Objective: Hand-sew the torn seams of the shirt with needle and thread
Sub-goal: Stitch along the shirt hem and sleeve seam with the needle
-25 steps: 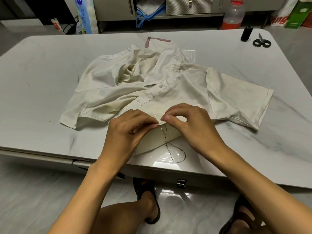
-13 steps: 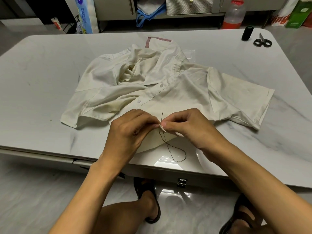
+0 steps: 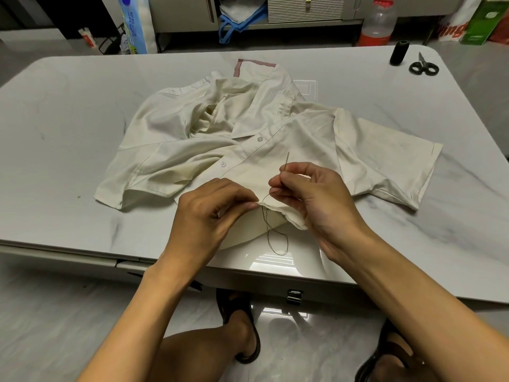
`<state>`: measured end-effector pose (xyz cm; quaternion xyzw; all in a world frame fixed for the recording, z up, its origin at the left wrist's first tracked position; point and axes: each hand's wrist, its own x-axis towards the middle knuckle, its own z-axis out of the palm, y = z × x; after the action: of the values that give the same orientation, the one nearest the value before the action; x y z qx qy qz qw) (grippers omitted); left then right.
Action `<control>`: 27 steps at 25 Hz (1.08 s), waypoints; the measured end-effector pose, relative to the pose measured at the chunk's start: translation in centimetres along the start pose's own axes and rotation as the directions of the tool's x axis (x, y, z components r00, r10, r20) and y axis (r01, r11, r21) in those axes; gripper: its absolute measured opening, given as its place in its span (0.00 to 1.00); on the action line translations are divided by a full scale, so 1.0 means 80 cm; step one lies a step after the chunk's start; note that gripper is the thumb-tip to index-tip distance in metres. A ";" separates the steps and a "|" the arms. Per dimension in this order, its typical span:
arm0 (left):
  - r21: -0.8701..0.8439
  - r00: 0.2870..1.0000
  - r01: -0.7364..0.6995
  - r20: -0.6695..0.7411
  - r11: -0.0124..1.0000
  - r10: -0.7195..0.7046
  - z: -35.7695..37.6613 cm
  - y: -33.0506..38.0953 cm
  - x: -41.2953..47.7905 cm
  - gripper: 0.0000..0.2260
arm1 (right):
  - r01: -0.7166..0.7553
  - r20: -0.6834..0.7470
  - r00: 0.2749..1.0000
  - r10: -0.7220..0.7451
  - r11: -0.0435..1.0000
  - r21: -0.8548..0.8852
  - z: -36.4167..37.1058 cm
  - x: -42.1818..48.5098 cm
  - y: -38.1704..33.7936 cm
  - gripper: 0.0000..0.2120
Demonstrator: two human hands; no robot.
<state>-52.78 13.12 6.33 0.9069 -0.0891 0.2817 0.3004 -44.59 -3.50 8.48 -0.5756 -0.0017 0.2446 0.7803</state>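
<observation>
pinching a needle (image 3: 287,160) between thumb and forefinger, right hand (image 3: 311,194) raised just above the near hem of the shirt (image 3: 275,139), needle tip pointing up and away, other fingers curled loosely inward. dark thread (image 3: 271,230) running down from the right fingers, through the fabric edge, then looping on the table (image 3: 68,119) just before the near edge. left hand (image 3: 212,213) closed in a pinch on the hem fold, thumb and forefinger tips pressed on the cloth right where the thread enters, remaining fingers tucked under. hands close together, not touching, fold of cloth stretched between them.

cream short-sleeved shirt spread crumpled over the middle of the pale marble-look table, collar toward the far side, one sleeve out to the right, placket with two white buttons (image 3: 259,139) running diagonally toward the hands. lower hem lifted slightly off the surface at the pinch. black thread spool (image 3: 398,52) standing upright at the far right corner, small black-handled scissors (image 3: 423,67) lying just beside it, both well apart from the shirt. bare knees and dark sandals visible below the table edge. red-capped bottle (image 3: 378,22) on the floor beyond the far side.
</observation>
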 end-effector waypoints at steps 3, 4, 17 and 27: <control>-0.003 1.000 0.010 0.002 1.000 -0.010 0.000 -0.001 -0.001 0.05 | 0.036 0.029 0.999 -0.035 0.999 -0.027 -0.002 0.001 0.002 0.07; -0.005 1.000 0.014 0.003 1.000 -0.014 0.000 -0.002 -0.001 0.05 | 0.045 0.027 0.999 -0.045 0.999 -0.027 -0.003 0.001 0.002 0.07; 0.207 0.981 0.187 -0.081 0.960 -0.174 -0.002 -0.020 -0.005 0.03 | 0.209 0.071 0.976 -0.208 0.978 -0.002 0.002 -0.008 -0.012 0.06; 0.130 0.890 0.438 -0.200 0.890 -0.409 0.014 -0.017 -0.004 0.03 | 0.241 0.236 0.954 -0.183 0.938 -0.249 -0.013 -0.059 -0.051 0.07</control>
<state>-52.07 13.55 4.73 0.8999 0.1614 0.2909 0.2821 -46.88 -7.11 13.09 -0.6458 -0.1801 0.2153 0.7101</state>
